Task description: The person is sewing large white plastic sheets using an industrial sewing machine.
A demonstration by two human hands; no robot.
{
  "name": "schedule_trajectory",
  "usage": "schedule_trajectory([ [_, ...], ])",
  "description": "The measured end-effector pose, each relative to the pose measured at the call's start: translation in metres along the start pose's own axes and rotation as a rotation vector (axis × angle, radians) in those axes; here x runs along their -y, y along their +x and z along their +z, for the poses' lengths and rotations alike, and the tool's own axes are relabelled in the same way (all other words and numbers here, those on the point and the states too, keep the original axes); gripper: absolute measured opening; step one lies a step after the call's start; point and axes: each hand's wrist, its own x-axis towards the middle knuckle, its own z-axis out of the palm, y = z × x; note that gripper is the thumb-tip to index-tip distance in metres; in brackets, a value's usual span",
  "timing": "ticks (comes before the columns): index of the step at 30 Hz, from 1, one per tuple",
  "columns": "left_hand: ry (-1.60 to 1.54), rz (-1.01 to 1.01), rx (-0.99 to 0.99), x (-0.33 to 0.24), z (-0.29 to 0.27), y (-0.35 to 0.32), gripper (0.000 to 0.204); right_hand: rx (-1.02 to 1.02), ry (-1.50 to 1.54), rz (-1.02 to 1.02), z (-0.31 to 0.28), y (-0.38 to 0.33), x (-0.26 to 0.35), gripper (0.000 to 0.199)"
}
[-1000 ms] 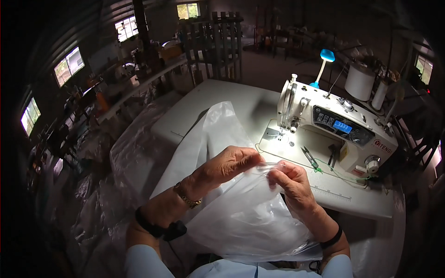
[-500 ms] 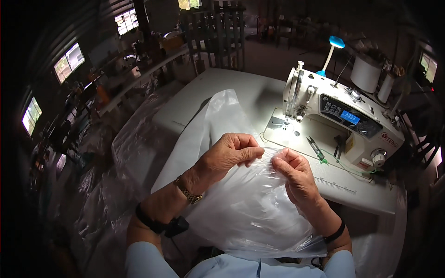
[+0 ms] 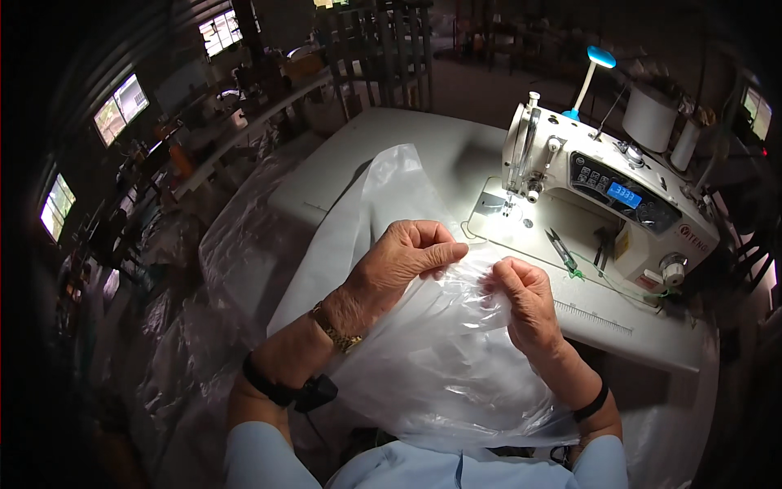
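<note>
A large sheet of thin, clear plastic film (image 3: pixel 456 367) hangs over the table's front edge and down across my lap. My left hand (image 3: pixel 411 253) pinches its upper edge between thumb and bent fingers. A short way to the right, my right hand (image 3: pixel 525 293) grips the same edge in a similar pinch. The film between the hands is wrinkled and catches the light. Another part of the film lies flat on the table to the left, its tip pointing away from me. Just beyond my hands stands a white sewing machine (image 3: pixel 603 171), its needle area lit.
Thread snips (image 3: pixel 562 251) with green thread lie on the table (image 3: pixel 407 126) under the machine arm. A large white thread cone (image 3: pixel 649 114) stands behind the machine. More crumpled film (image 3: pixel 236 253) spreads down at the left. Benches and a dark rack (image 3: pixel 379 49) stand farther back.
My hands have drawn slightly farther apart, the right one moving to the right, with the film edge kept in both. The view has shifted a little.
</note>
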Motion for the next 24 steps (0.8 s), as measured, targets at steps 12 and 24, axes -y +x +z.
schedule_trajectory([
  [12,-0.01,0.054,-0.002,0.003,-0.001,0.007,0.018,-0.093,-0.1,-0.109,-0.004,-0.001,-0.003,0.012],
  [24,0.06,0.127,-0.066,0.005,-0.014,0.014,0.026,-0.217,-0.606,-0.431,-0.012,-0.006,-0.012,0.014],
])
